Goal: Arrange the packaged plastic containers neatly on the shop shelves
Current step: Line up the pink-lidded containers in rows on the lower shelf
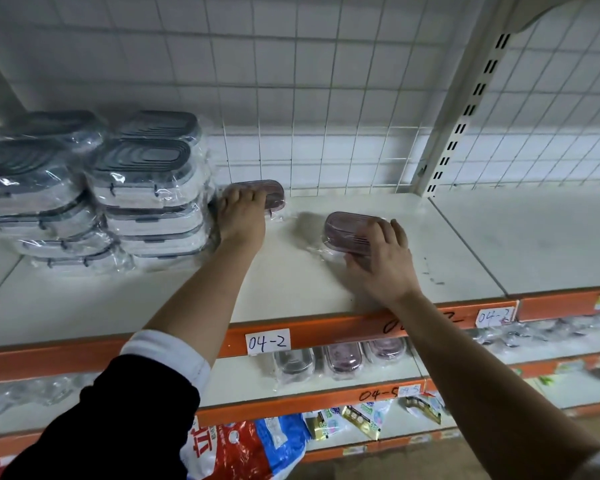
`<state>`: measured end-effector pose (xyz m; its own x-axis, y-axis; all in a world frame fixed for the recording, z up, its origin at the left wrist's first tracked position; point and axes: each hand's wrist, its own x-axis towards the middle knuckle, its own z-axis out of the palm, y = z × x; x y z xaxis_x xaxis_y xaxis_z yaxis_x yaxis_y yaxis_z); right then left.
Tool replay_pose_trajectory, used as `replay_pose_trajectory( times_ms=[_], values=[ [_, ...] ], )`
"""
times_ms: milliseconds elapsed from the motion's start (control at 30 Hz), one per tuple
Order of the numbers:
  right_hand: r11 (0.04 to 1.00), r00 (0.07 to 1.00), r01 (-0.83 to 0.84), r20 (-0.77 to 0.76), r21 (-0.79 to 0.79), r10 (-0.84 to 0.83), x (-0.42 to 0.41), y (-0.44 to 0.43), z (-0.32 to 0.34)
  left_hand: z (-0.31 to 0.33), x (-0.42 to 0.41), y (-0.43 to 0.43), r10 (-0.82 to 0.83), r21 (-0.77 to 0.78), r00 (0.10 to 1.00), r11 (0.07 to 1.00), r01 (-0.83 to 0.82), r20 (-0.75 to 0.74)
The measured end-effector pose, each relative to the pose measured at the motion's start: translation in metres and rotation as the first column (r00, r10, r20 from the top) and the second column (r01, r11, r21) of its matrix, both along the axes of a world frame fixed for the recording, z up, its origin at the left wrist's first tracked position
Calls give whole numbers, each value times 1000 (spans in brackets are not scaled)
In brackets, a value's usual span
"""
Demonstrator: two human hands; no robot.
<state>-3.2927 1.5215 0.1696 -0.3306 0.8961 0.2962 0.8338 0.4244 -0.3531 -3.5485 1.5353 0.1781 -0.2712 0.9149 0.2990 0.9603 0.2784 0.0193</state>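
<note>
Purple-tinted oval plastic container in clear film (274, 195) at the back of the cream metal shelf (291, 285), just beside the stacked grey-lidded white boxes in crinkled wrap (146, 188). Held there by the left hand (243, 220), fingers bent over the lid, thumb hidden. Second purple oval container (347, 230) further forward and apart from the first, gripped by the right hand (378, 258), fingers over the right end, thumb on the near side. Orange shelf lip with a handwritten 04-2 label (267, 341) below. Probably mid-placement, lining both up. Could knock the unevenly piled grey-lidded stacks with the left wrist and send them sliding on slippery film. Could also leave the pair crooked, being skewed to each other now
</note>
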Motion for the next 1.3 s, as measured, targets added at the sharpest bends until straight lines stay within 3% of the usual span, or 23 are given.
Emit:
replay_pose_trajectory(
  times_ms=[400,667,767,867,933,1033,1300],
  values=[
    [997,1000,27,-1,78,-27,0,-4,1,-3,-11,7,-69,8,998,998,69,3],
    [997,998,61,-14,39,-60,-1,-4,1,15,11,-31,-40,-43,993,998,45,111],
    [1000,998,24,-50,-13,-24,1,-1,1,9,23,-76,-159,44,956,987,153,246],
    [999,992,4,-127,-49,-10,-2,0,4,1,19,-123,-320,201,924,939,280,210],
    [999,989,-1,-148,-35,-4,-8,-2,6,-2,11,-144,-280,240,953,939,247,116],
    [999,985,-30,-171,28,34,-27,-6,8,-2,6,-162,-213,168,976,965,201,55],
    [969,894,-146,-392,199,215,-88,9,36,-12,6,-162,-160,201,961,973,116,224]
  ],
)
